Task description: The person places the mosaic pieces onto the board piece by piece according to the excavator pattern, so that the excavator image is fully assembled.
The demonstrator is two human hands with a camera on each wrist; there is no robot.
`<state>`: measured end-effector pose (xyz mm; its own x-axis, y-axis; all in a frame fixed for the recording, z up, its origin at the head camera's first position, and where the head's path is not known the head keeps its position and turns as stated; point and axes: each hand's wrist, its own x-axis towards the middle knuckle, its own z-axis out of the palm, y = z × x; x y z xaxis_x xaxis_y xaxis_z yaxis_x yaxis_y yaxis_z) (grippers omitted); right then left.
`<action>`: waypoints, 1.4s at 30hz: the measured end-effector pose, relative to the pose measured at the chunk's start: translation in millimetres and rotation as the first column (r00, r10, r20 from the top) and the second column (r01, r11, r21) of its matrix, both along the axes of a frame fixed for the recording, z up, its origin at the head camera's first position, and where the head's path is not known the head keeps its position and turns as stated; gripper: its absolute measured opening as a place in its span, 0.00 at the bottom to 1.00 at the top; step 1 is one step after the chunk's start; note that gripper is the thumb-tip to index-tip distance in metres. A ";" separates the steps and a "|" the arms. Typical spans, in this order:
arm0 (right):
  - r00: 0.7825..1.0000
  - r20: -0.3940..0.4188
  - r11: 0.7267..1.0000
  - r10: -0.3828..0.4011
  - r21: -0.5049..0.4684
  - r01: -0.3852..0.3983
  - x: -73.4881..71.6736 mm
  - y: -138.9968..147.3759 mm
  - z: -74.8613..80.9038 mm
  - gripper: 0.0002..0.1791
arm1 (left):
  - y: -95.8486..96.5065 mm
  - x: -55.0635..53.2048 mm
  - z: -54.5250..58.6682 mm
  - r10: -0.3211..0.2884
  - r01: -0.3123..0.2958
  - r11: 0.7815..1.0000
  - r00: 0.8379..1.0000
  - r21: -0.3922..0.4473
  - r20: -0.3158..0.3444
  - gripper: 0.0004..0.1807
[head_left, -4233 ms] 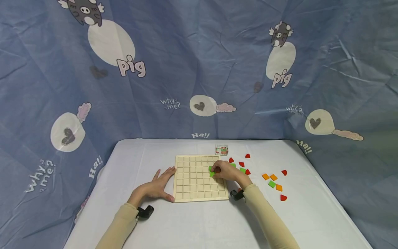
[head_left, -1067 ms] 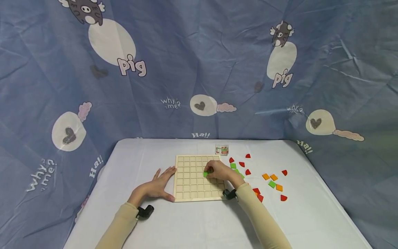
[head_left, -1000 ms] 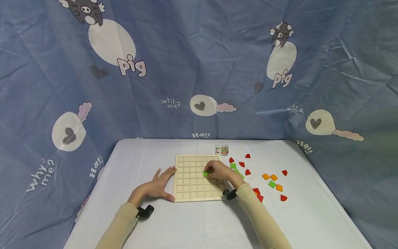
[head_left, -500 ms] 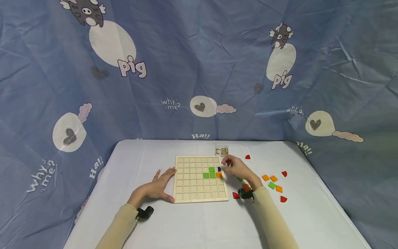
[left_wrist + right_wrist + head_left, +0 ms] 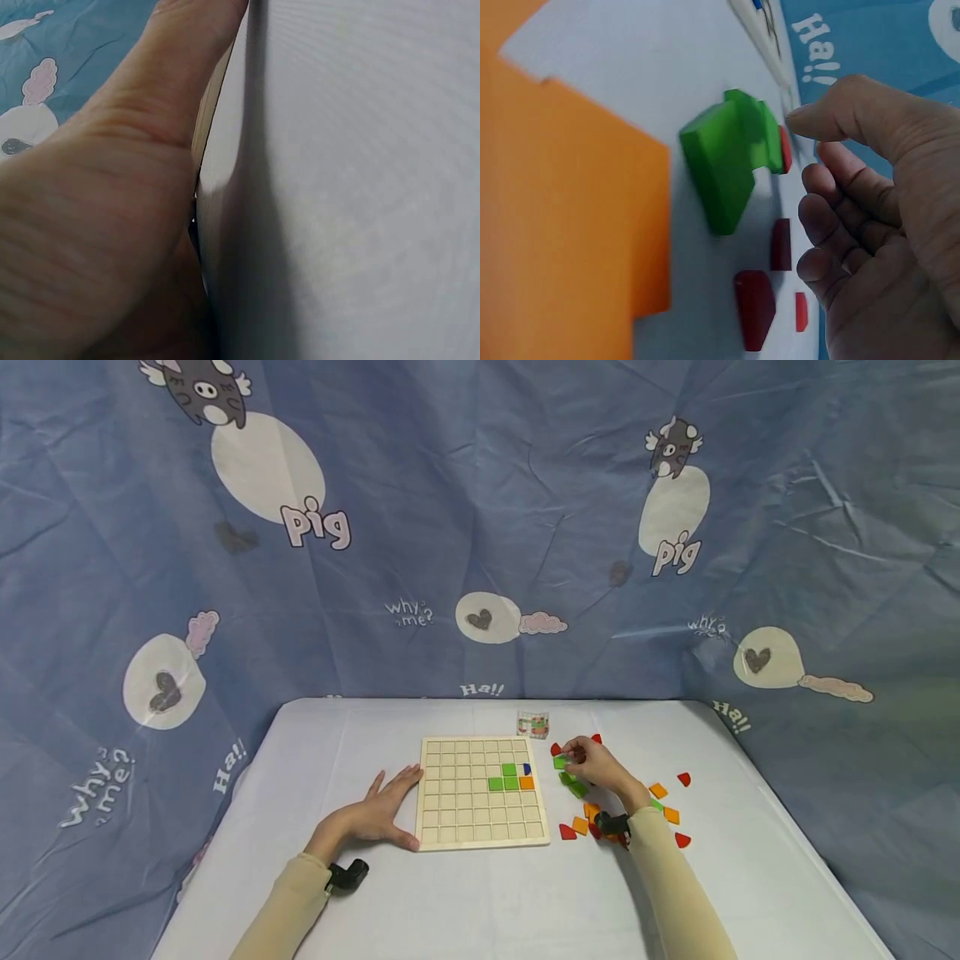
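A pale wooden grid board point(image 5: 450, 814) lies flat on the white table. Three green square tiles point(image 5: 512, 783), an orange square tile point(image 5: 527, 783) and a small dark blue piece point(image 5: 527, 769) sit in cells at its right side. My left hand point(image 5: 372, 814) rests with spread fingers on the table, thumb and fingertips touching the board's left edge. Over the loose pieces right of the board hovers my right hand point(image 5: 600, 766), fingers loosely bent, thumb apart and nothing held. The right wrist view has it beside loose green tiles point(image 5: 724, 161) and a red quarter-round piece point(image 5: 755, 309).
Orange tiles point(image 5: 581, 826) and red quarter-round pieces point(image 5: 567, 832) lie nearer the table's front, partly under the right wrist. Farther right are more orange, green and red pieces point(image 5: 682, 841). A small printed card point(image 5: 533, 725) lies behind the board. A patterned blue cloth point(image 5: 420, 552) hangs behind the table.
My right hand has let go of the green tile on the board and moved right to the loose pieces, uncovering the green, orange and blue pieces. My left hand stays put.
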<state>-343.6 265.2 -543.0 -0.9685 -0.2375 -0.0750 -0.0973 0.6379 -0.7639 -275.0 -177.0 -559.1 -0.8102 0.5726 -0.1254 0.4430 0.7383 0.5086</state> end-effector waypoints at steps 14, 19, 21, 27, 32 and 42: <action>1.000 -0.010 0.993 -0.008 0.120 0.009 -8.2 -11.1 -4.3 0.13 | 0.2 0.3 0.5 -0.003 0.003 1.000 1.000 -0.001 -0.004 0.73; 1.000 -0.005 0.986 -0.008 0.165 0.008 -9.8 -16.8 -1.4 0.14 | -0.4 -0.7 -0.2 -0.006 0.006 1.000 1.000 0.001 -0.002 0.73; 1.000 -0.017 0.984 0.002 0.180 0.001 -9.0 -18.8 0.1 0.14 | -0.6 -0.9 -0.4 -0.006 0.006 1.000 1.000 0.001 -0.002 0.73; 0.999 -0.042 0.976 0.022 0.218 -0.013 -6.0 -22.1 1.1 0.13 | -1.2 -1.4 -1.4 -0.008 0.008 1.000 1.000 -0.007 -0.009 0.73; 0.997 -0.064 0.970 0.037 0.242 -0.021 -6.2 -21.2 -0.4 0.13 | -0.3 -1.3 -1.5 -0.007 0.007 1.000 1.000 -0.010 -0.006 0.73; 0.993 -0.101 0.982 0.056 0.184 -0.037 -2.3 -27.7 1.5 0.13 | -0.4 -1.9 -2.6 -0.007 0.007 1.000 1.000 -0.014 -0.011 0.73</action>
<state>-345.9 237.5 -541.6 -0.9614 -0.2743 -0.0192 -0.2039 0.7580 -0.6195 -276.9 -177.4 -561.7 -0.8076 0.5764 -0.1250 0.4535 0.7424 0.4931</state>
